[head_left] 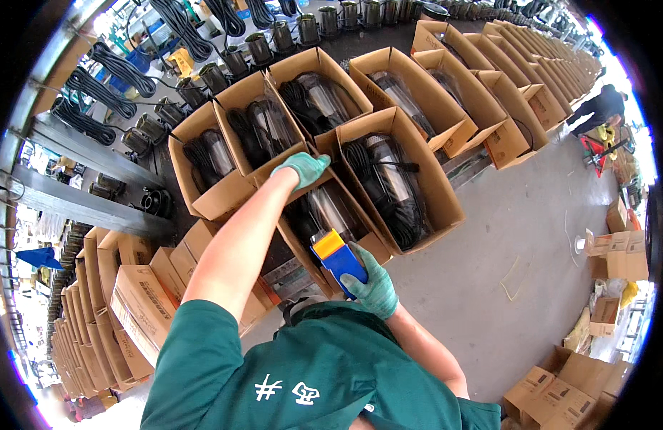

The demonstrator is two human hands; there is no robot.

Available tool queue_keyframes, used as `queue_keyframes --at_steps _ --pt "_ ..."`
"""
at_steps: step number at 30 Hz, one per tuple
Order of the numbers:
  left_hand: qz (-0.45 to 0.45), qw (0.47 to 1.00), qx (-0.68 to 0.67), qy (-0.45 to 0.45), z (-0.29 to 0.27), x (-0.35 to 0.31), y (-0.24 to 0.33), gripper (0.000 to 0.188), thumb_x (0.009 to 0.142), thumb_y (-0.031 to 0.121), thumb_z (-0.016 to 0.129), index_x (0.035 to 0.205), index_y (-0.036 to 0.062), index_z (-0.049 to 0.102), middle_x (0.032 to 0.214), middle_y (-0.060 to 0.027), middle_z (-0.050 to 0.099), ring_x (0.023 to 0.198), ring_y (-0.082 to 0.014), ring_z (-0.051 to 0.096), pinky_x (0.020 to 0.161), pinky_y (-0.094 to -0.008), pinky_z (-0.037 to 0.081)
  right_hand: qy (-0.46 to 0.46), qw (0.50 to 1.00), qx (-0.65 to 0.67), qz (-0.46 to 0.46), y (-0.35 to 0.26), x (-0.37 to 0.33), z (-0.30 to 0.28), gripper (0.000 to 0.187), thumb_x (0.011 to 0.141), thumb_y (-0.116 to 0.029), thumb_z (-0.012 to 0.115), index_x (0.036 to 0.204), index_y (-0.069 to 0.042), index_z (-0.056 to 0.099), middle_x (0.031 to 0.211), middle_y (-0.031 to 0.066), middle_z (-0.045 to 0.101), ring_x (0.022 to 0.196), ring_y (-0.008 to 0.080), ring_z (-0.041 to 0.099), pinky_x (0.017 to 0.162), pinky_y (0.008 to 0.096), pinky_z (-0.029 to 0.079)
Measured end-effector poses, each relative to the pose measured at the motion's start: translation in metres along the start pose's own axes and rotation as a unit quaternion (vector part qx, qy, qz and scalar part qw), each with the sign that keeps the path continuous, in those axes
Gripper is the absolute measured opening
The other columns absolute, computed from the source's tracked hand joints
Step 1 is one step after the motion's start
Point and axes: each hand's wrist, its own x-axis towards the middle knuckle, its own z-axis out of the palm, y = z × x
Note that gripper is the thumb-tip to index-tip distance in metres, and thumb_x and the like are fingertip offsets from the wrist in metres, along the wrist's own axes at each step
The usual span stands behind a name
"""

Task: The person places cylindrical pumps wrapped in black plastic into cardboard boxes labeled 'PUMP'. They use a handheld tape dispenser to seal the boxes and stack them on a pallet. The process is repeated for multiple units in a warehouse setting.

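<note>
My left hand (303, 170), in a green glove, is at the upper edge of an open cardboard box (366, 226), its fingers closed over the rim. Inside that box lie a silver cylindrical pump (330, 208) and black cable, partly hidden by my arm. Close to my body, my right hand (377, 285), gloved too, grips a boxy blue and yellow hand-held tool (340, 259) above the box's near end; its exact kind is unclear. Touching on the right stands another open box (439, 208) with a bagged pump and coiled black cable (392, 179).
More open boxes (270, 93) with pumps and cables stand beyond. Metal cylinders (258, 49) line a bench at the back. Stacked cartons (141, 301) sit at left, others (554, 394) at lower right. Grey floor (503, 229) spreads right; a person (600, 107) bends beside a red cart (597, 154).
</note>
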Motion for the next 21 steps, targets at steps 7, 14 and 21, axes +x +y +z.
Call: queue_keyframes --at_steps 7,14,21 --pt "-0.031 0.987 0.15 0.04 0.029 -0.003 -0.054 0.062 0.088 0.061 0.074 0.111 0.0034 0.079 0.118 -0.0255 0.073 0.11 -0.0426 0.07 0.095 -0.0486 0.057 0.052 0.99 0.092 -0.097 -0.023 0.006 0.004 0.075 0.097 -0.026 0.08 0.159 -0.005 0.043 0.132 0.0129 0.068 0.113 0.0205 0.067 0.095 0.0362 0.056" --pt "0.185 0.935 -0.098 0.286 0.003 -0.102 -0.055 0.032 0.101 0.028 0.068 0.116 0.0003 0.07 0.114 -0.0186 0.07 0.111 -0.0404 0.066 0.102 -0.0447 0.051 0.102 0.994 -0.044 0.002 -0.019 0.048 -0.016 0.073 0.1 -0.027 0.076 0.16 -0.004 0.04 0.125 0.0095 0.069 0.088 0.0113 0.066 0.073 0.0283 0.059" --pt "0.1 0.856 -0.328 0.387 0.114 -0.072 -0.11 0.054 0.108 0.038 0.055 0.153 0.0066 0.05 0.153 -0.0179 0.052 0.143 -0.0356 0.046 0.121 -0.046 0.035 0.13 0.991 0.013 -0.018 -0.008 0.052 -0.015 0.078 0.099 -0.036 0.077 0.159 -0.001 0.041 0.141 0.0107 0.061 0.115 0.0165 0.064 0.093 0.0312 0.057"
